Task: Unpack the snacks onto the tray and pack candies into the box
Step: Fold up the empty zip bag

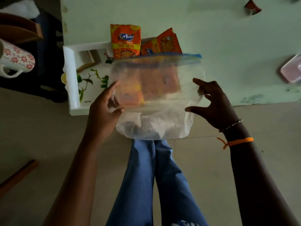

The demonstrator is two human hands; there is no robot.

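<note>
Snack packets [151, 88] blurred behind zip bag [156, 111] pinched by left hand [104, 110]; right hand [215, 105] likewise.

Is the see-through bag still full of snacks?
Looks empty: the clear bag hangs limp and flat between both hands, and two orange snack packets already lie on the tray.

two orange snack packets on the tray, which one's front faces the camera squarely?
The left orange Kurkure snack packet: logo and "50% EXTRA" read upright. The right orange snack packet is tilted and crumpled, its print turned sideways.
</note>
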